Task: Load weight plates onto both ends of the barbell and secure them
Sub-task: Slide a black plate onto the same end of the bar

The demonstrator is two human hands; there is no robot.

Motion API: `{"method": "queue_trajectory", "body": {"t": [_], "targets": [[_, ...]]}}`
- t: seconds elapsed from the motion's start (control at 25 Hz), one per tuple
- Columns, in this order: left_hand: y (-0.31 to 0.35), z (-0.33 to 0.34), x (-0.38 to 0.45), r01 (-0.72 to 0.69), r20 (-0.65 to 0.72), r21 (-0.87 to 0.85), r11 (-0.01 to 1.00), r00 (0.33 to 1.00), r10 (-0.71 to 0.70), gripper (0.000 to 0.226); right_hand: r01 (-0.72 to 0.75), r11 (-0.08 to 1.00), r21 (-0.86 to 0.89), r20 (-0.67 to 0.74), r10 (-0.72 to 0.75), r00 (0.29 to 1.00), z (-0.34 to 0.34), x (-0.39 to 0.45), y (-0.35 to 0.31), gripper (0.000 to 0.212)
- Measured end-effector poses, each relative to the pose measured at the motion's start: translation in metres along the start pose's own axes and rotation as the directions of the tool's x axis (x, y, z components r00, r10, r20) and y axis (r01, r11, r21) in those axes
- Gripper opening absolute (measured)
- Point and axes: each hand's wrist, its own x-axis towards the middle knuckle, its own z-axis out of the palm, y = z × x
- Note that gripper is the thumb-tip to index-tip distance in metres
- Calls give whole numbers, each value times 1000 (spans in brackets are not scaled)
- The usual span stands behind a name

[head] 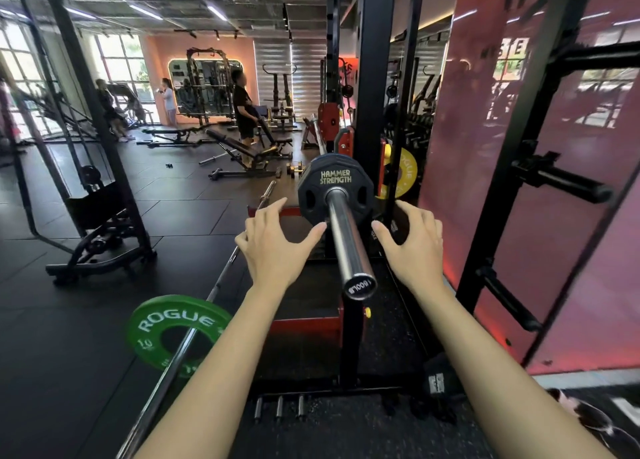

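The barbell sleeve (346,237) runs from the centre of the view toward six o'clock, its chrome end cap (360,287) facing the camera with "1500LB" printed on it. A black plate (313,181) marked "HAMMER STRENGTH" sits on the sleeve at its far end, just above centre, pushed in toward the black rack upright (374,77) at twelve o'clock.

The left hand (273,244) hangs at nine o'clock of the sleeve, fingers spread and reaching toward the plate's lower edge; its thumb tip lies just beside the sleeve, and whether it touches cannot be told. The right hand (414,244) mirrors it at three o'clock of the sleeve, fingers likewise spread. Each grip is apart and holds nothing.

At seven o'clock a second bar (180,358) lies on the dark rubber floor (69,354), carrying a green plate (173,330) marked "ROGUE". A yellow plate (405,174) stands behind the rack at two o'clock of the black plate. Empty storage pegs (568,185) jut from a frame at three o'clock, before a red glossy wall (485,112). Farther off at eleven o'clock stand adjustable benches (242,150) and several people.
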Motion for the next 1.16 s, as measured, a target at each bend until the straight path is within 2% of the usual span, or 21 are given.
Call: {"method": "queue_trajectory", "body": {"t": [0.32,0.6,0.8,0.96,1.16], "targets": [[44,-51,-54,-95,5,-64,993,995,96,71,40,999,11,24,-40,999,-69,-49,-26,62],[92,-83,-116,-129,8,-93,987,991,131,68,78,997,16,32,-78,996,-139,-92,-31,62],[128,-98,-182,-141,81,-78,987,986,147,67,61,998,4,45,-61,997,-195,-138,-17,59],[127,-122,-206,-142,99,-21,990,985,143,66,73,997,5,89,-73,993,-205,-163,-27,59],[90,-173,-203,-82,29,61,995,996,81,68,155,985,76,129,-164,978,-177,-179,-74,58]]}}
